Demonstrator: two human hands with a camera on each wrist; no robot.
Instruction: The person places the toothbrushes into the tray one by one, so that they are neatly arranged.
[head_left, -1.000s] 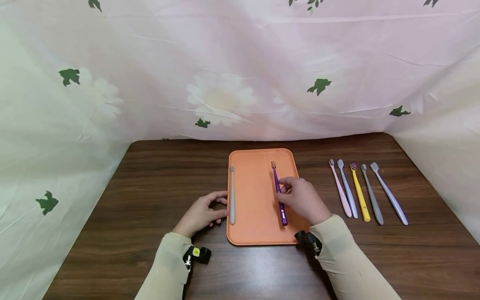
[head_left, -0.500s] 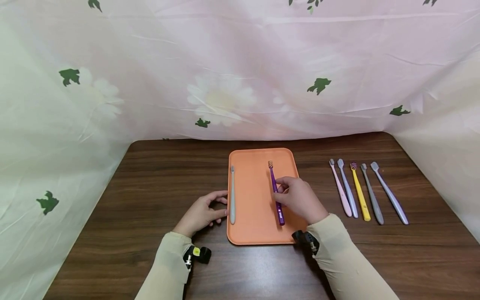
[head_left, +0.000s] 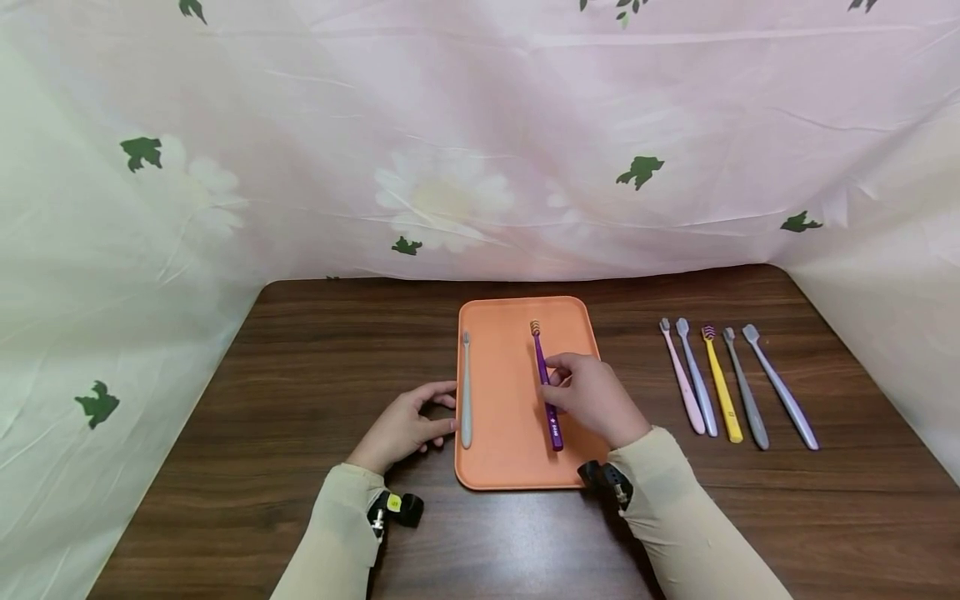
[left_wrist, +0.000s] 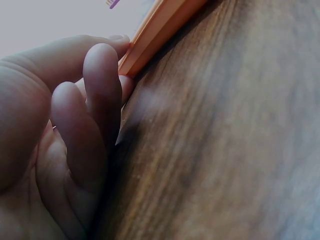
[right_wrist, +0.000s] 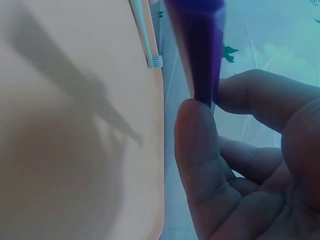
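Observation:
Pinched between the thumb and fingers of my right hand (head_left: 596, 396) is a purple toothbrush (head_left: 541, 361). It hangs over the orange tray (head_left: 498, 467), bristle head toward the far side, and the right wrist view shows its shadow on the tray. A pale grey-green toothbrush (head_left: 467, 400) lies lengthwise inside the tray by the left rim. My left hand (head_left: 401, 425) rests at the tray's left edge, thumb and index fingertips touching the rim. Its other fingers bend loosely in the left wrist view.
To the right of the tray, several toothbrushes lie side by side on the dark wooden table (head_left: 337, 350): pink (head_left: 682, 379), light blue (head_left: 697, 379), yellow (head_left: 722, 385), grey (head_left: 746, 390) and lavender (head_left: 782, 390). A floral cloth (head_left: 450, 125) encloses the back and sides.
My right hand has shifted slightly left, carrying the purple toothbrush toward the middle of the tray. The left hand and the tray have stayed in place.

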